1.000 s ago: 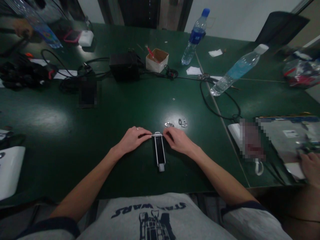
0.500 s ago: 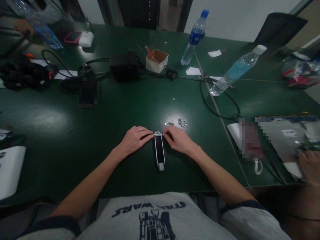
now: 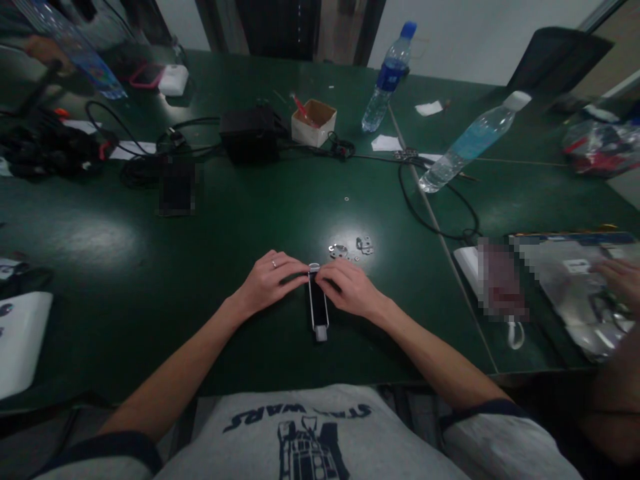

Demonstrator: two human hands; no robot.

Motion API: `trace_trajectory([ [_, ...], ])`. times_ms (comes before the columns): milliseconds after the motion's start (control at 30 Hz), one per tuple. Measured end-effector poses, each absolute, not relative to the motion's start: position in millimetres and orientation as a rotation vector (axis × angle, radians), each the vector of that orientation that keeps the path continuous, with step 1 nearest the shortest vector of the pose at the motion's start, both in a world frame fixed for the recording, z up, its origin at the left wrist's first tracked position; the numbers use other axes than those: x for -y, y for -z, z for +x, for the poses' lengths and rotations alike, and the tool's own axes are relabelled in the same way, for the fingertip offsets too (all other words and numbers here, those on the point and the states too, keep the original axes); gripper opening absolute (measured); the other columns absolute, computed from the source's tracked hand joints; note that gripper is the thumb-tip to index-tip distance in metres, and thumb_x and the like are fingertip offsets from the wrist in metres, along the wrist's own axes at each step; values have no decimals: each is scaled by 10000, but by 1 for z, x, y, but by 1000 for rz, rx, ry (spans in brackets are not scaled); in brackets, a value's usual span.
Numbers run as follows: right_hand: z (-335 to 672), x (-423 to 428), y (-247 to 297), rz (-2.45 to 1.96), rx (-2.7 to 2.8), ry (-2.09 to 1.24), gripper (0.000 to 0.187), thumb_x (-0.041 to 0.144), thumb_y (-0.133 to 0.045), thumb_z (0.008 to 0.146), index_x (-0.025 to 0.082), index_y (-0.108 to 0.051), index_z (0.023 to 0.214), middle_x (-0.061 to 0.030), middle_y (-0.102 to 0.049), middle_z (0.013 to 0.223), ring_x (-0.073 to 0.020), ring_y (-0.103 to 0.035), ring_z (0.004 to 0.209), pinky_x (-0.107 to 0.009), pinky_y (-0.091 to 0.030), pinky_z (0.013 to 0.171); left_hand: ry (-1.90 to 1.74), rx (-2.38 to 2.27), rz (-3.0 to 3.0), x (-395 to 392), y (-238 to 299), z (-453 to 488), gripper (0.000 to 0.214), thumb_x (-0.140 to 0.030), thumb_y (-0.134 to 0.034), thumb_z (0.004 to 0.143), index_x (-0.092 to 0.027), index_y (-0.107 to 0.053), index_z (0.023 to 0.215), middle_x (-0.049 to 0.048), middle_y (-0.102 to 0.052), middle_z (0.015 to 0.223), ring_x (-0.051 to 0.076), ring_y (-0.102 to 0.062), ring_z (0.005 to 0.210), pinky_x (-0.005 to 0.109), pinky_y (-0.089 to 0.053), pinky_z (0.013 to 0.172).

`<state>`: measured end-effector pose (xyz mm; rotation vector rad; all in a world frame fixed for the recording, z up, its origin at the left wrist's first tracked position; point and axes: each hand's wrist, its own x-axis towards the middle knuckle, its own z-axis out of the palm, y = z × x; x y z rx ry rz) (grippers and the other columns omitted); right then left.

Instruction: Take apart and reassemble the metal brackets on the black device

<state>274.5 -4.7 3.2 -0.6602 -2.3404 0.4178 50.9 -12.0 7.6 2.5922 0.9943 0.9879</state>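
On the green table (image 3: 240, 220) in front of me lies a slim, silver-framed piece (image 3: 319, 303) with a black middle, its grey stub pointing toward my body. My left hand (image 3: 267, 280) is closed, thumb and fingertips pinching its far end from the left. From the other side my right hand (image 3: 347, 283) is closed too, with fingertips at the same end and partly over the black middle. Just beyond the right hand are small flat metal pieces (image 3: 365, 245) and a few tiny rings (image 3: 331, 249). Exactly what the fingertips cover is hidden.
A black box (image 3: 250, 133) with cables and a small open carton (image 3: 313, 127) stand further back. Two water bottles (image 3: 387, 80) (image 3: 467, 147) stand at the right. Beside a white-edged item (image 3: 470, 267), another person's hand (image 3: 620, 277) is over a plastic bag.
My right hand has shifted slightly left, its fingers now over the far end of the piece. The other person's hand at the right has moved up.
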Motion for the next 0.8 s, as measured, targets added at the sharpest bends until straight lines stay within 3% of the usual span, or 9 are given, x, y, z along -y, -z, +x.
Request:
trace_trajectory([
  [800,271,5,4,-706,2316,-378,123,245,-547,912,176,-627,975,-82,-672,934,-177,-600,840,-341,-491,745,-913,-875,2550,13,-8,52,142,-222,-565,878,-160,-670,950,41,-736,896,126,-670,757,263,-497,689],
])
